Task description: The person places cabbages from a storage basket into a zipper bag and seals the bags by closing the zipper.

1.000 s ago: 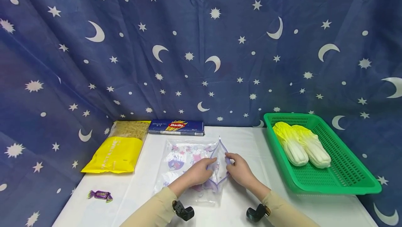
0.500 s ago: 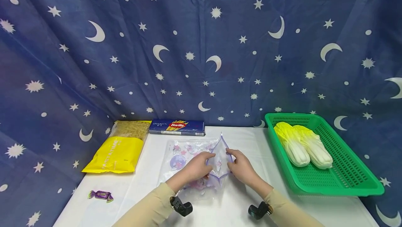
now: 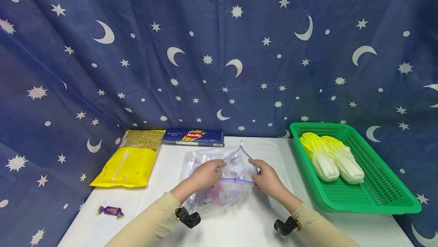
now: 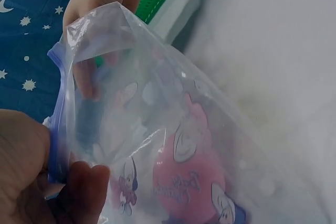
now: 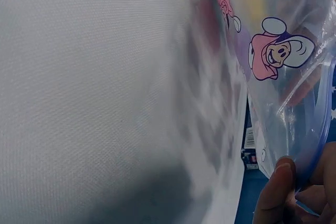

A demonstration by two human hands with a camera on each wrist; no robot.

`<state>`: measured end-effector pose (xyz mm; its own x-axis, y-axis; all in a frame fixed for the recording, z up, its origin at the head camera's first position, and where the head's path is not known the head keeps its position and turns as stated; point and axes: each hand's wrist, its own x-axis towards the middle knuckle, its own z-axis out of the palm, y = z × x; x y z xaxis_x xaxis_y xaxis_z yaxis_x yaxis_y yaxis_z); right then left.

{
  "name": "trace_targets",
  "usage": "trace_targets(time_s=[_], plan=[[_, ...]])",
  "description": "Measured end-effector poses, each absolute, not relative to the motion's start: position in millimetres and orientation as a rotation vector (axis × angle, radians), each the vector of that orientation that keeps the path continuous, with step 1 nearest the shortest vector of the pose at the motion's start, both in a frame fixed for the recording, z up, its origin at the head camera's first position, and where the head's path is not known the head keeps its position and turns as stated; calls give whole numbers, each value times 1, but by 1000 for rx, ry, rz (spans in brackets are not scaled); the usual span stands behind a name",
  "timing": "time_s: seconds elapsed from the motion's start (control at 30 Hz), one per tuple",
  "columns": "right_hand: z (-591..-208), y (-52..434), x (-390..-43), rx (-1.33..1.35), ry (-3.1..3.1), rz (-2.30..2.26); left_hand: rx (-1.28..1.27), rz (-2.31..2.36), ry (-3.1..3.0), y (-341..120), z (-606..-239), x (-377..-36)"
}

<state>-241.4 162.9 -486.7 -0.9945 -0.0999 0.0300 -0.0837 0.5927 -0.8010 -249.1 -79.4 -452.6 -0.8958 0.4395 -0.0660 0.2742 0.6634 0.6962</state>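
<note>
Left hand (image 3: 205,174) and right hand (image 3: 267,180) each pinch the zip bag (image 3: 219,186) rim mid-desk (image 3: 260,224), mouth pulled open; green basket (image 3: 376,197) at right edge.

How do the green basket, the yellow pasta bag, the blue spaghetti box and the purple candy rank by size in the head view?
Largest to smallest, as they look in the head view:
1. green basket
2. yellow pasta bag
3. blue spaghetti box, which lies farther back, so its look may understate it
4. purple candy
</note>
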Motion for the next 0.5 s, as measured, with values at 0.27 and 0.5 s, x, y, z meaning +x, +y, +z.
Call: trace_targets(time_s=[0.27,0.5], plan=[[-480,164,-244,-154,2788,-1419,636,1102,2579,-93,-444,-250],[-476,167,-248,-200,2910,-1236,600,1349,2404,-104,-436,-254]])
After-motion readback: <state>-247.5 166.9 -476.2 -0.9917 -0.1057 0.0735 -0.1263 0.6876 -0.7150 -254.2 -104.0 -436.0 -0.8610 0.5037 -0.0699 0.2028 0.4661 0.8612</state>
